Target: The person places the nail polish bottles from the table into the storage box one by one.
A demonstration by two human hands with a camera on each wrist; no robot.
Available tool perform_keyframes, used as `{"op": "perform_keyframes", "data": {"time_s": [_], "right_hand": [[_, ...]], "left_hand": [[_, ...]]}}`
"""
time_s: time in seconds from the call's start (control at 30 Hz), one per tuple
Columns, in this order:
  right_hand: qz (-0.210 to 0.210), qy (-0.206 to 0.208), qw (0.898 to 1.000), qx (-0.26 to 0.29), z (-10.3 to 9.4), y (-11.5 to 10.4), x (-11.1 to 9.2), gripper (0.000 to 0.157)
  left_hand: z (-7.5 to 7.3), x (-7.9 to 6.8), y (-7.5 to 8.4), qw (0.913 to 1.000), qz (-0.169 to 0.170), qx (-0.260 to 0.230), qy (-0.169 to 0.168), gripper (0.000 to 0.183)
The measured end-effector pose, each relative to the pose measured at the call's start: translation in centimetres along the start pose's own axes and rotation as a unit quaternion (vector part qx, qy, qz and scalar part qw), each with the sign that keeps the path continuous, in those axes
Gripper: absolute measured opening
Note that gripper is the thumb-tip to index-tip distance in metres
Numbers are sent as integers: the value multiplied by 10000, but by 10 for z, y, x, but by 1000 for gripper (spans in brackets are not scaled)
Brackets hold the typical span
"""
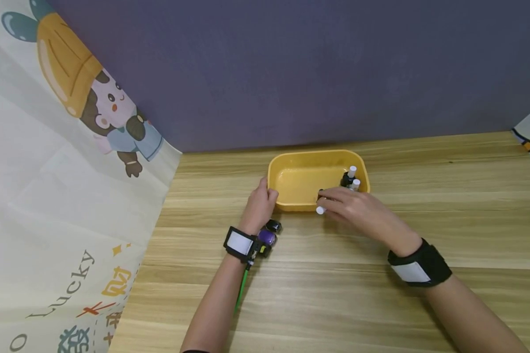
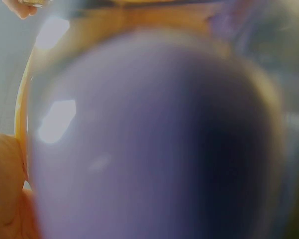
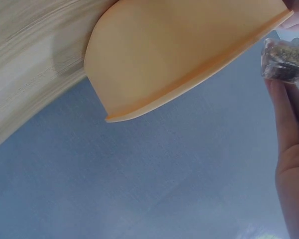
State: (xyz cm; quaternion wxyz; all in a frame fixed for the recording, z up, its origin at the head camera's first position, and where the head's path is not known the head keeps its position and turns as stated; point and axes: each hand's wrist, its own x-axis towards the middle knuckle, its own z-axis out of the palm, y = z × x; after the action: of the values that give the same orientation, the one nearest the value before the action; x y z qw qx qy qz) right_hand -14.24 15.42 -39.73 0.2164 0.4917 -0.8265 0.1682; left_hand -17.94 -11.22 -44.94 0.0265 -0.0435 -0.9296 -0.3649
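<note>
A yellow plastic basket (image 1: 291, 196) lies by the wall, and my left hand (image 1: 258, 206) grips its left end at the near corner. Over the near rim, my right hand (image 1: 353, 208) pinches a small glass nail polish bottle (image 3: 284, 59) with glittery contents; its white cap (image 1: 320, 210) points toward me. Two more white-capped bottles (image 1: 348, 177) stand inside at the right end, partly behind that hand. A purple nail polish bottle (image 1: 267, 237) sits beside my left wrist and shows large and blurred in the left wrist view.
A black-topped item (image 1: 274, 225) is just beyond the purple bottle. The wood-grain table (image 1: 335, 304) meets a dark blue wall (image 1: 291, 73) behind the basket. A printed white cloth (image 1: 70, 196) hangs at the left. A green cable (image 1: 242, 289) runs along my left forearm.
</note>
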Motion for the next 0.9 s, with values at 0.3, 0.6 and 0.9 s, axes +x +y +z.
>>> {"op": "perform_keyframes", "data": {"time_s": [0.3, 0.6, 0.9], "right_hand": [[68, 284, 9996, -39, 1, 5, 1, 33], [373, 589, 9973, -247, 1, 12, -4, 32], [699, 666, 9951, -222, 3, 19, -5, 36]], "left_hand": [[0, 0, -1, 10000, -10, -33, -23, 51], [2, 0, -3, 9999, -34, -95, 2, 49], [2, 1, -2, 9999, -32, -164, -16, 49]]}}
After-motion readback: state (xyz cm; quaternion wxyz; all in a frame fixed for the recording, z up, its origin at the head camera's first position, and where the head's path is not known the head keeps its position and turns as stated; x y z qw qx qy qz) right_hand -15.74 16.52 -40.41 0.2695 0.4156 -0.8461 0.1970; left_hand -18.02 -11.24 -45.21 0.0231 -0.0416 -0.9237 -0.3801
